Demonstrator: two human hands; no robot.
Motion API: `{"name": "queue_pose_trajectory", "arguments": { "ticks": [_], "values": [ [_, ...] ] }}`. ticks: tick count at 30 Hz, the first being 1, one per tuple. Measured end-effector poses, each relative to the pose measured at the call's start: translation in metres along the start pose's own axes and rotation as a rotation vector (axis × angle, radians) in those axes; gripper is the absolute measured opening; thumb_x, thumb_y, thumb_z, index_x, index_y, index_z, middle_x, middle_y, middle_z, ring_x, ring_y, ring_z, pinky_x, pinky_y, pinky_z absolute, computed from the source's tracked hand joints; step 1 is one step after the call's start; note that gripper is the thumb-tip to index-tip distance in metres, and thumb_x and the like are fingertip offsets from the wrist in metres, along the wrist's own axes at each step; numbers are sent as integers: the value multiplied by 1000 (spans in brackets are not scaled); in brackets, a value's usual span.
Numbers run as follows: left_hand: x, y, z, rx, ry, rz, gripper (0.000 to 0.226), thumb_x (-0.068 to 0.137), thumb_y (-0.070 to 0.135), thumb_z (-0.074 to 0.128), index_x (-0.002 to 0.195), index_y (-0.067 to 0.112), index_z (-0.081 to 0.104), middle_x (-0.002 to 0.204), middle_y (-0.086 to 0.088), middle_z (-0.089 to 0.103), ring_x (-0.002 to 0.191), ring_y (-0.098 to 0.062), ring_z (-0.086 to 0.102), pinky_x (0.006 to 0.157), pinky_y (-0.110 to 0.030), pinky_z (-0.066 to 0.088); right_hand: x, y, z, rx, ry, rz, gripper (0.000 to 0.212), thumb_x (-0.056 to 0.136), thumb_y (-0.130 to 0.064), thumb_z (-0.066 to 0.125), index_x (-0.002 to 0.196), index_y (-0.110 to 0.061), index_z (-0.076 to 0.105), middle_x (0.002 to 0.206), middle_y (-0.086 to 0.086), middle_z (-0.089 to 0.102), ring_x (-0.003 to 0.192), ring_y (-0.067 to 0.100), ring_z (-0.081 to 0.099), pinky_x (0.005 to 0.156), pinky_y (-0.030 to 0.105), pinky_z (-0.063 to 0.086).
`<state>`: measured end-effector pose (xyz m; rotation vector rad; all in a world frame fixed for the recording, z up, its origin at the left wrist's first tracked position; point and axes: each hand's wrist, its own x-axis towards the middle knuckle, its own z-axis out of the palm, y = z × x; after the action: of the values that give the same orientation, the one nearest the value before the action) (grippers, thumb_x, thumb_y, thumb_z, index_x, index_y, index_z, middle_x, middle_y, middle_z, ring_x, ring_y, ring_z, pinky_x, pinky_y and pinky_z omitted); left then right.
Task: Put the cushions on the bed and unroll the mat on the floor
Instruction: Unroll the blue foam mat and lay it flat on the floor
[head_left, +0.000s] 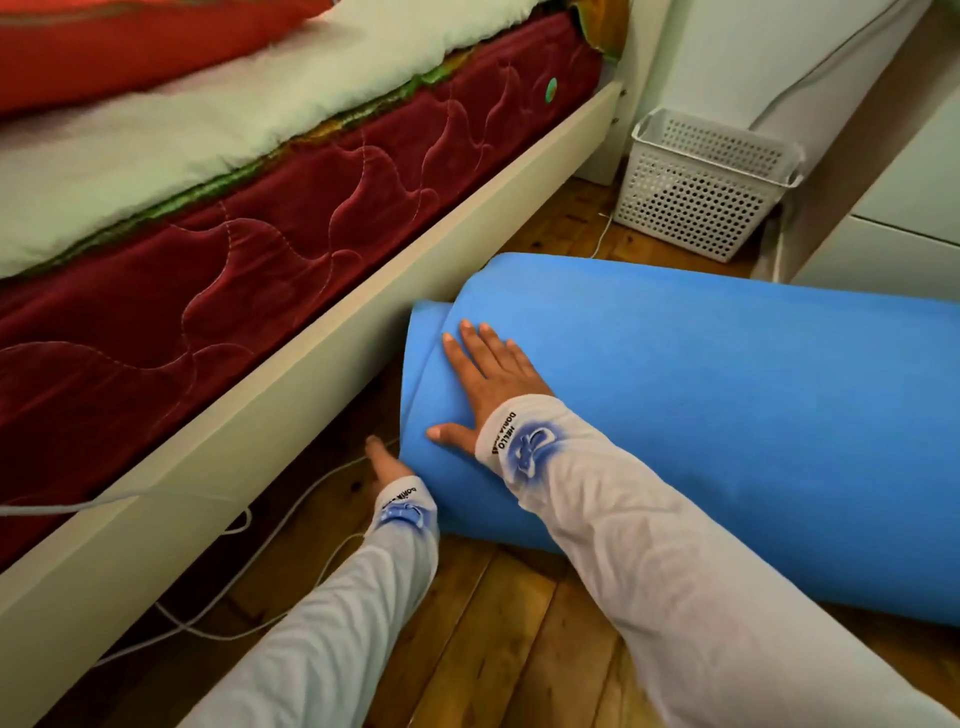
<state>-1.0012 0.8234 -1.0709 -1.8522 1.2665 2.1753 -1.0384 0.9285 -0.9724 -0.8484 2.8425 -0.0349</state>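
A thick blue mat (727, 405) lies rolled up on the wooden floor, its left end close to the bed. My right hand (485, 382) rests flat on top of the roll near that end, fingers spread. My left hand (384, 462) sits low at the roll's left end by the floor, its fingers partly hidden against the mat. A red cushion (130, 47) lies on the bed (311, 332) at the top left, over a pale quilt and a dark red mattress.
A white perforated basket (701, 182) stands on the floor beyond the mat, against the wall. White cables (249, 571) trail across the floor beside the bed frame. White furniture (883, 249) is at the right. Bare floorboards (493, 649) lie in front of the roll.
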Motion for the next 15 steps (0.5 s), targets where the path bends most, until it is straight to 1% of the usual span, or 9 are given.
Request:
{"name": "queue_pose_trajectory", "arguments": {
  "ticks": [3, 5, 7, 10, 11, 12, 13, 14, 15],
  "values": [
    [0, 0, -5, -104, -37, -14, 81, 86, 66, 35, 141, 7, 41, 145, -15, 46, 131, -35, 45, 111, -40, 32, -7, 4, 5, 8, 26, -27, 97, 86, -61, 49, 152, -20, -10, 161, 1, -16, 149, 20, -14, 120, 35, -7],
    [-5, 3, 0, -144, -24, 4, 82, 87, 66, 34, 141, 5, 40, 144, -16, 46, 131, -34, 45, 113, -40, 32, -12, 14, 7, -6, 48, -46, 94, 87, -60, 48, 153, -23, -9, 161, 0, -16, 149, 19, -14, 120, 35, -7],
    [-16, 11, 6, -150, -5, 44, 85, 88, 64, 36, 142, -1, 34, 148, -18, 41, 134, -33, 42, 115, -37, 28, -23, 34, 4, -51, 72, -50, 92, 87, -60, 47, 153, -26, -7, 161, -1, -15, 149, 18, -13, 120, 37, -7],
    [-30, 29, 17, -94, 33, 145, 81, 94, 56, 36, 146, -6, 24, 155, -19, 26, 142, -29, 30, 117, -32, 17, -48, 72, 0, -109, 77, 29, 95, 83, -67, 46, 152, -30, -8, 161, -2, -15, 149, 18, -13, 119, 39, -8],
    [-34, 33, 20, -80, 45, 152, 78, 95, 54, 35, 145, -5, 26, 155, -19, 27, 142, -29, 30, 116, -32, 18, -57, 84, 0, -120, 80, 81, 98, 80, -71, 45, 152, -31, -9, 161, -3, -15, 149, 18, -13, 119, 41, -9],
    [-42, 34, 22, -44, 85, 193, 73, 96, 51, 35, 142, -5, 34, 152, -20, 33, 139, -31, 34, 114, -33, 23, -67, 97, 0, -124, 90, 144, 102, 74, -78, 41, 151, -33, -9, 161, -3, -14, 149, 19, -13, 119, 43, -10],
    [-50, 32, 23, 54, 149, 291, 68, 96, 49, 35, 137, -4, 43, 147, -22, 40, 135, -34, 40, 110, -36, 28, -75, 109, 1, -116, 105, 214, 108, 66, -86, 32, 151, -34, -9, 161, -4, -14, 149, 18, -13, 119, 44, -10],
    [-58, 29, 25, 168, 229, 453, 65, 93, 46, 34, 131, -4, 50, 141, -25, 46, 130, -38, 44, 107, -40, 32, -82, 121, 3, -94, 112, 283, 114, 56, -90, 22, 151, -35, -10, 161, -5, -14, 149, 18, -14, 118, 45, -10],
    [-64, 24, 26, 262, 279, 679, 63, 88, 42, 35, 127, -3, 53, 138, -26, 49, 129, -39, 45, 107, -44, 31, -86, 130, 6, -70, 100, 331, 119, 47, -90, 14, 150, -36, -11, 161, -6, -15, 149, 16, -14, 118, 44, -10]
  ]
}}
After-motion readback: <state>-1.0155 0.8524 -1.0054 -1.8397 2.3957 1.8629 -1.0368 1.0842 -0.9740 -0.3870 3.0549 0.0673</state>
